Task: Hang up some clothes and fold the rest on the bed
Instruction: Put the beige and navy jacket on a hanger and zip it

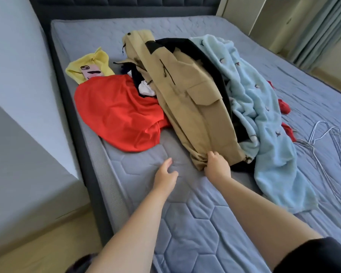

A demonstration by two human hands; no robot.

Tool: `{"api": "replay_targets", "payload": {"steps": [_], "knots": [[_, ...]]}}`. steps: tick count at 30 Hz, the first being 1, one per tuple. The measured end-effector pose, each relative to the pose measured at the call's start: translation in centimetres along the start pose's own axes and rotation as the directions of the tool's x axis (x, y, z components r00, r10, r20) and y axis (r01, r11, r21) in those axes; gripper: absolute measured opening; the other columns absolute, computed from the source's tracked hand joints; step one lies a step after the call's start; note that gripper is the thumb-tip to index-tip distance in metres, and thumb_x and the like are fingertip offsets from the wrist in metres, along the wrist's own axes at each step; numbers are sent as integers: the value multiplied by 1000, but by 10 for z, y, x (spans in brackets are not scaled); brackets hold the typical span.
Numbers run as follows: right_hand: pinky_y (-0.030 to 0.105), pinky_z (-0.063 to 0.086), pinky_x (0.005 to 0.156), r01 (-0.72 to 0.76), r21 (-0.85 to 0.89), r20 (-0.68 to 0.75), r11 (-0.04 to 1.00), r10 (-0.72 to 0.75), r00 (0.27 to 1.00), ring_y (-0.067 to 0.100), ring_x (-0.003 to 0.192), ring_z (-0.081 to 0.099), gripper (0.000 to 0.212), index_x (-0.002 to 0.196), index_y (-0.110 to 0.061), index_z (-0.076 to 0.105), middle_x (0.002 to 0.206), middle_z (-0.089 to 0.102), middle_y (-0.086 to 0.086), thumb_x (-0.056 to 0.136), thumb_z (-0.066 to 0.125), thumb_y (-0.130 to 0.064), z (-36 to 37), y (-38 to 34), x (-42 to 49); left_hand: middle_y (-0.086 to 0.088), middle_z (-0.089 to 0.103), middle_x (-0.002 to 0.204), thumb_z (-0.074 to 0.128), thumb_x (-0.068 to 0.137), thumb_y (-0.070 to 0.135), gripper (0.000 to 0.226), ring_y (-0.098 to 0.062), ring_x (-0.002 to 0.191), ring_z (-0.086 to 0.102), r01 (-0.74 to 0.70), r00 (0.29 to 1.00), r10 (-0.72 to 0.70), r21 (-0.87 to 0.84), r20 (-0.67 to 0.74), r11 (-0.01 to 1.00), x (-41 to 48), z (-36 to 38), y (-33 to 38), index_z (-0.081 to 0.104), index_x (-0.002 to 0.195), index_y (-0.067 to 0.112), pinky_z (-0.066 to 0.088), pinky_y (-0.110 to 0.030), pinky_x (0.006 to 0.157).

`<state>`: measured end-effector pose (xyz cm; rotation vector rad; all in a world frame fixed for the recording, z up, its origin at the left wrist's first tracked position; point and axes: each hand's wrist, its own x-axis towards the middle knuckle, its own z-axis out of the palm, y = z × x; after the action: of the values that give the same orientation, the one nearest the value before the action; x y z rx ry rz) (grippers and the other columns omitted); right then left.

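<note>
My right hand [217,164] gripped the hem of the tan jacket [193,103], which lay over the clothes pile on the bed [185,223]. My left hand [165,174] hovered just beside it, fingers relaxed and holding nothing. The jacket looked thick, soft and fairly heavy, so I judged the shoulders a better hold. I could read no label.

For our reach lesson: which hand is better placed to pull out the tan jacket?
Right, probably: the right hand grips the tan jacket by its hem; the left hand is open over the mattress.
</note>
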<state>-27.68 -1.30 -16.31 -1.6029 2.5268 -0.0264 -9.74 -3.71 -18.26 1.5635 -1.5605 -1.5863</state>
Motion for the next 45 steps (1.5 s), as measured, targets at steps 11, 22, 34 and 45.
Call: {"api": "replay_targets", "payload": {"steps": [11, 22, 34, 45], "knots": [[29, 34, 59, 451, 274, 358, 849, -526, 772, 19, 60, 42, 42, 54, -20, 40, 60, 46, -2, 93, 48, -35, -37, -19, -77, -2, 62, 116, 42, 99, 40, 33, -17, 109, 57, 211, 974, -202, -738, 103, 641, -25, 1, 7, 53, 123, 20, 43, -31, 95], [28, 51, 79, 148, 562, 632, 814, -538, 558, 10, 85, 62, 22, 105, -15, 68, 94, 68, -3, 84, 63, -10, -63, 51, -116, -4, 69, 101, 63, 86, 1, 23, -16, 89, 65, 76, 990, -133, -614, -48, 786, -60, 25, 3, 59, 104, 15, 51, -28, 71], [26, 51, 80, -275, 894, 309, 353, -43, 950, 14, 105, 59, 84, 141, -26, 37, 115, 59, -5, 69, 80, -24, -55, -1, -74, -6, 74, 99, 64, 81, 12, 40, -18, 89, 71, 292, 903, -63, -499, 426, 816, -112, -6, 10, 59, 120, 3, 57, -31, 70], [32, 53, 67, 285, -185, 730, 941, -63, 680, 26, 97, 60, 35, 115, -9, 60, 114, 63, 9, 81, 52, -10, -74, 44, -122, -10, 69, 113, 61, 90, 44, 40, -27, 99, 67, 207, 949, -312, -838, 47, 505, -87, -30, -4, 62, 120, 18, 55, -40, 81]]}}
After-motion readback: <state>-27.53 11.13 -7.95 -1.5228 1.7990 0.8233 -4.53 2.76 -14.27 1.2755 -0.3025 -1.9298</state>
